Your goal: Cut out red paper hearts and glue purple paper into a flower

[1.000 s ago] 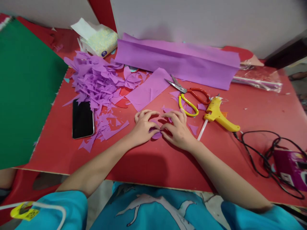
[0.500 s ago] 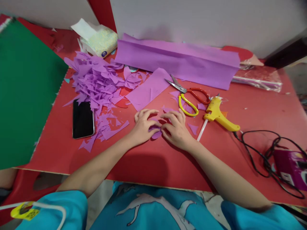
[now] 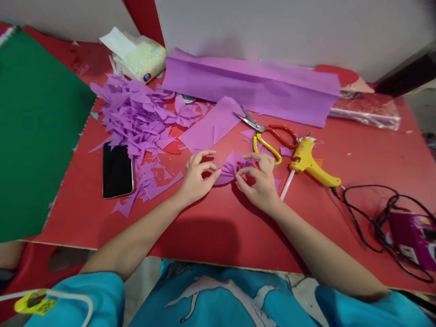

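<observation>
Between my two hands is a purple paper piece (image 3: 227,171), gathered into creases at its middle and fanned out at the left. My left hand (image 3: 200,178) pinches its left edge between thumb and finger. The thumb and forefinger of my right hand (image 3: 259,181) pinch the gathered middle, and part of the paper is hidden behind those fingers. Just beyond lie open scissors (image 3: 260,129) with one red and one yellow handle. A flat purple paper strip (image 3: 211,127) rests past my left hand.
A heap of purple cut pieces (image 3: 132,109) partly covers a phone (image 3: 118,171). A yellow glue gun (image 3: 311,163) and its black cable (image 3: 368,240) lie at right. Folded purple paper (image 3: 252,86) and a tissue pack (image 3: 139,59) are at the back; a green board (image 3: 37,136) is left.
My hands have moved slightly apart, so more of the purple paper shows. It now appears pinched at the middle and spread out at the left.
</observation>
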The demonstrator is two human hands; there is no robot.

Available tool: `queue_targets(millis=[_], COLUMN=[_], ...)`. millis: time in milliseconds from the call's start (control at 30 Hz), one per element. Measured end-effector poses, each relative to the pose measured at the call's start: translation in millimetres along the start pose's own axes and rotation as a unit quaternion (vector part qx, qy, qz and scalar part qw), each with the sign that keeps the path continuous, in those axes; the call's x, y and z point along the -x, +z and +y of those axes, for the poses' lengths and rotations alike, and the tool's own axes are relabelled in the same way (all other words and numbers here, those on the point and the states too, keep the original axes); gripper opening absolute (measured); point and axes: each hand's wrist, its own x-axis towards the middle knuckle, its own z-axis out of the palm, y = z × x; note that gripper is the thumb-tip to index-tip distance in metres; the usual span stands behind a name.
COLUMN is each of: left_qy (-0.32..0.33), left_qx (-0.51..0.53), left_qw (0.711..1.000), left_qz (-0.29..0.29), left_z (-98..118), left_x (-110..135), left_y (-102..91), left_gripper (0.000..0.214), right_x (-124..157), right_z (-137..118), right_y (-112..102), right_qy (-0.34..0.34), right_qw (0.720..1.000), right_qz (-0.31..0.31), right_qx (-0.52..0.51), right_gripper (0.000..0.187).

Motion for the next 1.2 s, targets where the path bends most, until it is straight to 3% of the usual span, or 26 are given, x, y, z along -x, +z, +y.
queue_targets(millis=[267,367,467,600,733,1200], left_qy=[-0.030,-0.030,0.013,0.113,0.135,0.104], left_qx=[0.061,0.030,-0.055,-0.135,-0.171,-0.145], left_qw=[0.998,0.997,0.992,0.984,0.975,0.982], left_qz=[0.012,0.065,0.113,0.028,-0.036,-0.057], left_z=[-2,-1,3,7,5,1], left_x=[-1,0,2,8,10,9], left_y=[-1.9,-2.9,-2.9,1.4,6.1,9.0], left_gripper=[0.024,0.027,0.018,0.007,0.009,0.005], right_x=[-3,-2,-1,1,3,1], right_z=[0,2,3,2,1,2], right_y=[-2,-1,-1,-2,-2,-5], right_qy=[0.039,0.018,-0.018,-0.053,-0.072,-0.079], right_qw=[0.998,0.998,0.996,0.989,0.984,0.982], right_qz=[-0.031,-0.045,-0.079,-0.135,-0.163,-0.172], right_qx=[-0.044,-0.040,-0.033,-0.017,0.005,0.003], right_gripper=[0.012,0.011,0.010,0.010,0.014,0.015])
